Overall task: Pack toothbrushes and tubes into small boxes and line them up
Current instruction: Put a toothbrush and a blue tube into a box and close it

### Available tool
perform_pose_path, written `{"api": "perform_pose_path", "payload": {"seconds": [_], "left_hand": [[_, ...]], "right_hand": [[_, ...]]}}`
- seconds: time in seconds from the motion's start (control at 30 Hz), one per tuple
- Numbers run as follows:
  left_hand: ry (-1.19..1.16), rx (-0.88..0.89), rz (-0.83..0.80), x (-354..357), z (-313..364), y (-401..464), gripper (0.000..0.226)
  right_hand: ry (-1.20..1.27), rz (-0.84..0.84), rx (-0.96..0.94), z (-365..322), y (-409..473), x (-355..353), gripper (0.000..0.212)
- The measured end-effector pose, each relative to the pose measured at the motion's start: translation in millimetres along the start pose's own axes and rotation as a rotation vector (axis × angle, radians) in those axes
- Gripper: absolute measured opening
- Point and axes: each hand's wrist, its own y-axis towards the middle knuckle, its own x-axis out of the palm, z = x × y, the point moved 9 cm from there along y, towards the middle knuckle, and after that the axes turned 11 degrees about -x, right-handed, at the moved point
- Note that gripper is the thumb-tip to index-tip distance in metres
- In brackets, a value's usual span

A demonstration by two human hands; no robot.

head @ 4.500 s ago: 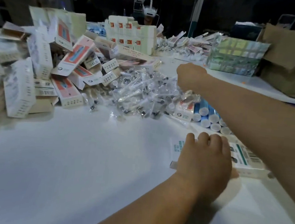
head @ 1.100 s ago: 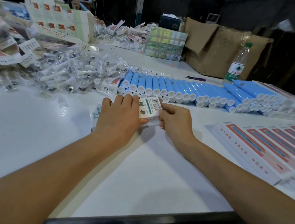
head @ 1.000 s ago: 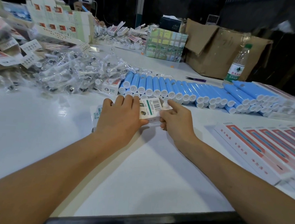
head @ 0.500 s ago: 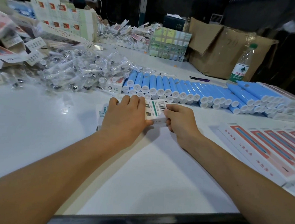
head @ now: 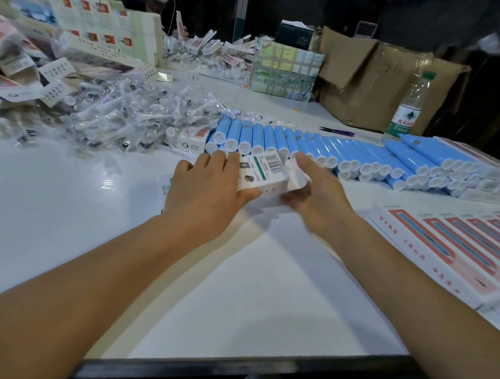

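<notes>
We count two hands: left [head: 205, 191], right [head: 317, 194]. One white box [head: 263, 172] between them. Blue tubes [head: 329, 149]: dozens, too many to count. Wrapped toothbrushes [head: 122, 119]: heap, uncountable. Long red-printed boxes [head: 459, 250]: at least six. One bottle [head: 409, 109]. One scissors [head: 337, 132].

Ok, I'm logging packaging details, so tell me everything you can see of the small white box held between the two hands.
The small white box looks like printed cardboard, long and narrow. Its upper face carries a barcode, a green stripe, fine print and dark round marks. It is tilted, lifted slightly off the white table, in front of the row of blue tubes. The left hand grips its left part, covering much of it. The right hand holds its right end, where a white end flap stands open.
</notes>
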Motion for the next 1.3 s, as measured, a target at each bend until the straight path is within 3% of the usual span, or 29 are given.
{"api": "perform_pose_path", "payload": {"seconds": [0.07, 0.17, 0.3, 0.4, 0.47, 0.5, 0.63, 0.7, 0.8, 1.07, 1.3], "left_hand": [[0.01, 0.03, 0.003, -0.6, 7.9, -4.4, 0.08], [0.056, 0.072, 0.0, -0.2, 15.3, -6.1, 0.086], [0.105, 0.118, 0.0, 6.5, 20.4, -8.1, 0.078], [0.146, 0.108, 0.042, 5.0, 24.2, -10.4, 0.082], [0.16, 0.111, 0.051, 4.3, 25.3, -11.2, 0.08], [0.161, 0.115, 0.05, 4.5, 24.9, -11.7, 0.08], [0.154, 0.114, 0.063, 1.6, 20.0, -10.3, 0.076], [0.134, 0.11, 0.065, 0.0, 18.6, -9.0, 0.075], [0.096, 0.113, 0.077, -3.0, 17.1, -9.6, 0.078], [0.095, 0.093, 0.072, -7.2, 15.2, -9.8, 0.08], [0.145, 0.126, 0.069, -1.4, 17.0, -11.2, 0.075]], "right_hand": [[0.227, -0.101, 0.2, 17.6, -8.7, 16.8, 0.031], [0.065, -0.196, 0.047, 12.8, -9.0, 24.5, 0.008], [-0.277, -0.194, -0.148, 7.0, -9.4, 23.9, 0.013], [-0.659, -0.129, -0.394, -9.8, -13.9, 24.5, 0.014], [-0.736, -0.112, -0.469, -16.2, -19.2, 26.4, 0.017], [-0.667, -0.13, -0.436, -14.0, -20.6, 26.8, 0.02], [-0.008, -0.247, -0.076, 3.2, -21.2, 32.9, 0.03], [0.121, -0.244, -0.049, 1.4, -18.8, 32.5, 0.024], [0.11, -0.205, -0.1, -3.4, -16.8, 30.1, 0.017], [0.121, -0.182, -0.127, -8.3, -13.8, 26.6, 0.024], [-0.029, -0.198, -0.125, -5.7, -13.4, 25.6, 0.03]]}}
